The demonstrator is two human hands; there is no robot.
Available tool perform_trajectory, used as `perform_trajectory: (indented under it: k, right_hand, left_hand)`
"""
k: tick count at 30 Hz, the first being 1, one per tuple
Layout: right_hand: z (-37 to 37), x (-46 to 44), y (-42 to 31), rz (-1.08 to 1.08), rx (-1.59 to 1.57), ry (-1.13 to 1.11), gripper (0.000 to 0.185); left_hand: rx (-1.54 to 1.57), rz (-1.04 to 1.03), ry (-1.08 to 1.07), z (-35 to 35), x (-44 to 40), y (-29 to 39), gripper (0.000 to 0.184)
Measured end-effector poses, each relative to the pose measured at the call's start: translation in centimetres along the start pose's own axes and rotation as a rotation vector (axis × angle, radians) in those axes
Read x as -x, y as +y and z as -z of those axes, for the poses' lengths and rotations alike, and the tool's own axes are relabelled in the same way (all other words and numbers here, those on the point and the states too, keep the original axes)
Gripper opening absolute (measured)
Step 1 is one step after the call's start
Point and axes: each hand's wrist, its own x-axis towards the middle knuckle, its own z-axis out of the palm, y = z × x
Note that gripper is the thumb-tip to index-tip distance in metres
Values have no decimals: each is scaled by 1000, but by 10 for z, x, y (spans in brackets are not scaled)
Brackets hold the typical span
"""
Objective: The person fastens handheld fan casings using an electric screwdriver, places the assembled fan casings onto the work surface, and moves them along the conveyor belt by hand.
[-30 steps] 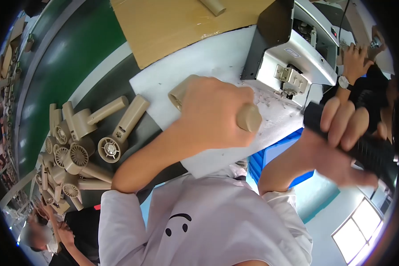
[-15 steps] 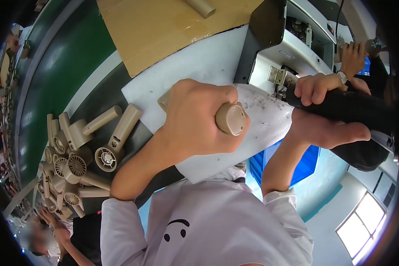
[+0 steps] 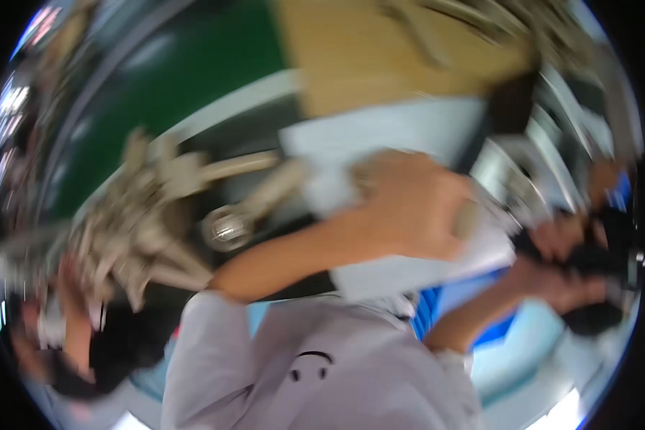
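My left hand (image 3: 416, 204) is closed around a beige handheld fan (image 3: 466, 219). The rounded end of its handle pokes out past my fingers, and the rest is mostly hidden. Below it lies a white sheet (image 3: 387, 276). At the right, my right hand (image 3: 548, 283) appears wrapped around a thick black cylindrical thing (image 3: 577, 261), palm up with the thumb to the right. Motion blur hides the detail there. A single beige fan (image 3: 229, 228) lies left of my left hand, close to my forearm.
A blurred heap of beige fans (image 3: 143, 236) covers the left of the bench. Cardboard (image 3: 380, 72) with beige tubular parts lies at the back. A silver machine (image 3: 509, 172) stands behind my right hand, a blue bin (image 3: 491, 326) below. Another person's arm (image 3: 75, 315) shows at lower left.
The whole view has swung and blurred. Both hands now appear farther right and lower in the picture, and more beige parts show on the cardboard. My left hand still grips the fan.
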Motion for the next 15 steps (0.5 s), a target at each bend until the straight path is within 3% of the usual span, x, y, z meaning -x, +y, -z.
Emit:
perform_trajectory:
  k: [1, 2, 5, 6, 11, 15]
  right_hand:
    - [13, 12, -15, 128, 384, 231, 79]
    - [-3, 14, -9, 237, 523, 371, 71]
    - [-4, 10, -21, 140, 121, -24, 60]
    - [-14, 9, -19, 213, 145, -51, 57]
    - [-69, 8, -4, 276, 87, 31, 50]
    - [-83, 10, 3, 300, 138, 26, 52]
  left_hand:
    - [-116, -6, 20, 0, 0, 1, 21]
    - [-55, 69, -87, 4, -4, 5, 23]
    - [-92, 137, -134, 17, -4, 6, 21]
    - [-98, 130, -133, 11, -2, 9, 21]
    - [60, -55, 142, 4, -2, 2, 17]
    - [93, -105, 152, 3, -1, 4, 28]
